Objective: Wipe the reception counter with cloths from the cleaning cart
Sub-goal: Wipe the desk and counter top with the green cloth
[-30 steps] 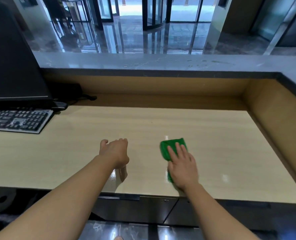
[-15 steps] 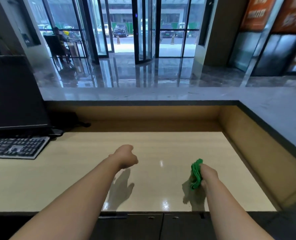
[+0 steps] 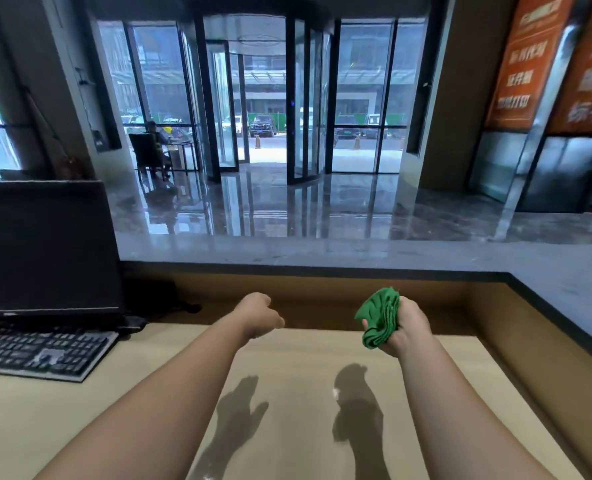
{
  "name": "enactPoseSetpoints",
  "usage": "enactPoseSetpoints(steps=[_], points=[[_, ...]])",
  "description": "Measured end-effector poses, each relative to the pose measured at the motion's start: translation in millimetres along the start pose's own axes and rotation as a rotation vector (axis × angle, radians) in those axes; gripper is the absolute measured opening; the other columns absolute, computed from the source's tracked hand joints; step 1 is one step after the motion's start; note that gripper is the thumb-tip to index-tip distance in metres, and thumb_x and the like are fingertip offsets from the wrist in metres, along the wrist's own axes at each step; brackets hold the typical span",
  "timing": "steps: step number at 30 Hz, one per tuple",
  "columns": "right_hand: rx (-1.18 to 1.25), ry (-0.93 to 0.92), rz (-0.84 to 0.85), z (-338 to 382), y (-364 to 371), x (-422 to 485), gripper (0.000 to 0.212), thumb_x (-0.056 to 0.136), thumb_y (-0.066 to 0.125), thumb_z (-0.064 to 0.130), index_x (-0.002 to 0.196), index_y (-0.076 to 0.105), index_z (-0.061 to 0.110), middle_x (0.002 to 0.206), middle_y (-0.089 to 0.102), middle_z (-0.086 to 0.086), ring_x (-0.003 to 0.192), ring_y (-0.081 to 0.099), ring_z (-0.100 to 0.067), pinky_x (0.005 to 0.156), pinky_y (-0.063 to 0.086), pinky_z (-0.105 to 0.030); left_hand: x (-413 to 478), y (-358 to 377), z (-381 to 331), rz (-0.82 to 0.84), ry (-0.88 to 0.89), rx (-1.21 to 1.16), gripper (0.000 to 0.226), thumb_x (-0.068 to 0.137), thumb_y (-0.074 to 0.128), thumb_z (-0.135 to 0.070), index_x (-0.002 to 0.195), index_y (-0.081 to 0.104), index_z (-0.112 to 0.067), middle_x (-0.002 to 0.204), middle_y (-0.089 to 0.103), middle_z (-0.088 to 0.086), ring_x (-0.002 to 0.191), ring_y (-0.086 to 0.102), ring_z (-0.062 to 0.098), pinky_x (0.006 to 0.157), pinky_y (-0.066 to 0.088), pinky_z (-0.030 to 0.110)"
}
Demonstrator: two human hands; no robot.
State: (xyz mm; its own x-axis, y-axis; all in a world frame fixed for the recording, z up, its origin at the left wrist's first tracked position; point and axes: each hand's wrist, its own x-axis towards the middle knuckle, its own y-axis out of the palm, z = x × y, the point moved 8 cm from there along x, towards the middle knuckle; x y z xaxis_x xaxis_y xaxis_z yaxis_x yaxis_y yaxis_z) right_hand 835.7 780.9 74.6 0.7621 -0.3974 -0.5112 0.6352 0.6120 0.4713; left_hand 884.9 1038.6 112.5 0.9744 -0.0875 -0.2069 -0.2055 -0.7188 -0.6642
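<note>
My right hand (image 3: 407, 325) is raised above the light wooden desk surface (image 3: 426, 382) and grips a bunched green cloth (image 3: 379, 317), which sticks out to the left of my fingers. My left hand (image 3: 260, 315) hovers above the desk at about the same height, fingers loosely curled and holding nothing. Both hands cast shadows on the glossy desk below. The raised grey stone counter top (image 3: 322, 251) runs across behind the hands and turns down the right side.
A black monitor (image 3: 45, 247) and a keyboard (image 3: 38, 355) stand at the left of the desk. The brown inner wall (image 3: 516, 341) of the counter borders the desk at back and right. Beyond lie a glossy lobby floor and a revolving glass door.
My right hand went from pressing the cloth flat on the desk to gripping it bunched and lifting it. My left hand rose too. My head tilted up toward the lobby.
</note>
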Motion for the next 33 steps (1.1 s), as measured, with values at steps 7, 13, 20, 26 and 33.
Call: enactPoseSetpoints(steps=[7, 13, 20, 26, 33], points=[[0.017, -0.063, 0.058, 11.0, 77.5, 43.1, 0.010, 0.090, 0.050, 0.008, 0.082, 0.055, 0.007, 0.066, 0.054, -0.011, 0.053, 0.050, -0.022, 0.055, 0.043, -0.033, 62.8, -71.2, 24.1, -0.249, 0.003, 0.127, 0.059, 0.089, 0.062, -0.030, 0.144, 0.041, -0.023, 0.145, 0.047, 0.000, 0.133, 0.042, 0.029, 0.108, 0.033, 0.041], [-0.178, -0.252, -0.007, 33.7, 142.2, 67.9, 0.016, 0.091, 0.042, 0.003, 0.082, 0.055, 0.002, 0.067, 0.051, -0.015, 0.056, 0.046, -0.025, 0.054, 0.038, -0.036, 118.3, -124.0, 41.9, -0.313, 0.016, 0.421, 0.057, 0.095, 0.051, -0.036, 0.148, 0.033, -0.025, 0.148, 0.045, -0.002, 0.137, 0.039, 0.022, 0.110, 0.028, 0.038], [-0.760, -0.600, -0.020, 47.2, 202.9, 86.2, 0.045, 0.100, 0.040, 0.013, 0.146, 0.043, 0.016, 0.120, 0.061, -0.008, 0.098, 0.058, -0.027, 0.085, 0.047, -0.038, 152.4, -142.1, 68.1, -0.317, -0.010, 0.520, 0.059, 0.095, 0.049, -0.035, 0.150, 0.031, -0.025, 0.140, 0.052, -0.001, 0.133, 0.043, 0.021, 0.108, 0.028, 0.035], [-1.324, -0.717, -0.064, 37.0, 234.0, 121.0, 0.053, 0.100, 0.038, 0.021, 0.153, 0.028, 0.021, 0.154, 0.035, -0.007, 0.139, 0.029, -0.032, 0.110, 0.030, -0.046, 156.2, -146.2, 71.6, -0.324, -0.002, 0.599, 0.059, 0.096, 0.047, -0.029, 0.151, 0.026, -0.022, 0.155, 0.034, -0.003, 0.142, 0.031, 0.016, 0.114, 0.019, 0.033], [-1.936, -0.668, -0.007, 1.7, 246.9, 161.3, 0.057, 0.104, 0.020, 0.040, 0.156, 0.009, 0.022, 0.163, -0.001, -0.012, 0.150, -0.004, -0.028, 0.120, 0.005, -0.049, 171.7, -154.7, 82.2, -0.329, 0.026, 0.674, 0.050, 0.095, 0.045, -0.020, 0.144, 0.037, -0.025, 0.151, 0.037, -0.008, 0.141, 0.030, 0.009, 0.116, 0.013, 0.035]])
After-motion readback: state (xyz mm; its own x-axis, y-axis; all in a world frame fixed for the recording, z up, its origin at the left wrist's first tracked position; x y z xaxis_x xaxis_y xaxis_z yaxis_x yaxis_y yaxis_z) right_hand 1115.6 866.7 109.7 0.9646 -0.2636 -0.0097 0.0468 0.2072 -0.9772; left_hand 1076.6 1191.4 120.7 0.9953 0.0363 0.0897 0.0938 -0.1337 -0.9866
